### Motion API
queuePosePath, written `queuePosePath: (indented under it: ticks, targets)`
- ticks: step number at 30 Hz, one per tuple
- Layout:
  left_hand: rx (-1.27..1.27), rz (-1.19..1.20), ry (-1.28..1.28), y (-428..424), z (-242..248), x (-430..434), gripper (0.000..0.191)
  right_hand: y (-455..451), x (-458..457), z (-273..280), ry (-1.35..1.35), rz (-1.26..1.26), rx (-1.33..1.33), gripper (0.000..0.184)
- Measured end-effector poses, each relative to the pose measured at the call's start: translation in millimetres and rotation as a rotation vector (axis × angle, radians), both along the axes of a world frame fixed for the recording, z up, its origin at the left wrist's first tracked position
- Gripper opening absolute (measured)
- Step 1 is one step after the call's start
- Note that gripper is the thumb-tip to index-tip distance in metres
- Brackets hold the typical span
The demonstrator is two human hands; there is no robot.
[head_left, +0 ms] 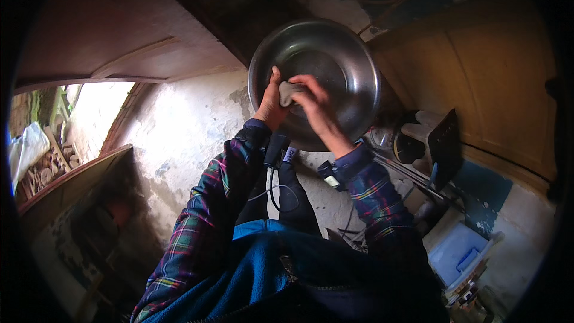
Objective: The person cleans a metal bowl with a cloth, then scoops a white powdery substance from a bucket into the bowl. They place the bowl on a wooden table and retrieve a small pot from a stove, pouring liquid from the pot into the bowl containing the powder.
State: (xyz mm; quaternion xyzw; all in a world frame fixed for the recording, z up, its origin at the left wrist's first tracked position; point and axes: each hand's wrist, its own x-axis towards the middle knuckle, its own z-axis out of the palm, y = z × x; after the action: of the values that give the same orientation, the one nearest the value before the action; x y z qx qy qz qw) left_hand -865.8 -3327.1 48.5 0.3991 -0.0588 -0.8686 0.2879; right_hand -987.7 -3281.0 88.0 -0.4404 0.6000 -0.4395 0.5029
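In front of me is a wide, round stainless steel basin [365,72] with a darker flat bottom. Over its near left part, my two hands meet at a small grey-beige lump [287,93], whose material I cannot tell. My left hand [270,102] supports the lump from the left, thumb pointing up. From the right, my right hand [317,106] grips it between bent fingers and thumb. The hands partly cover the lump.
A wooden door or panel [497,85] stands at the right, near a dark-faced appliance [441,148]. A lidded box with a blue handle [457,255] sits lower right. At left, an opening shows stacked firewood [47,172]. A thin cable [271,188] hangs before my legs.
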Motion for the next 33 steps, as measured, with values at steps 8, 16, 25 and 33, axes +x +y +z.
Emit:
queuePosePath:
  ticks: [8, 16, 25, 33]
  targets:
    - [-0.083, 0.204, 0.081, 16.4, 24.0, -32.6, 0.042, -55.4, -7.9, -22.4, 0.429, -0.326, 0.034, 0.032]
    - [-0.118, 0.142, -0.152, 3.5, 36.0, -21.5, 0.039, -43.8, 8.3, -27.2, 0.576, -0.164, 0.063, 0.032]
    - [-0.433, 0.180, -0.109, 6.4, 9.0, -12.8, 0.037, -30.1, 24.9, -30.9, 0.589, -0.149, -0.101, 0.030]
    - [-0.301, 0.021, -0.346, -8.6, 9.1, 8.6, 0.088, -65.1, -84.8, -120.5, 1.053, -0.326, -0.017, 0.032]
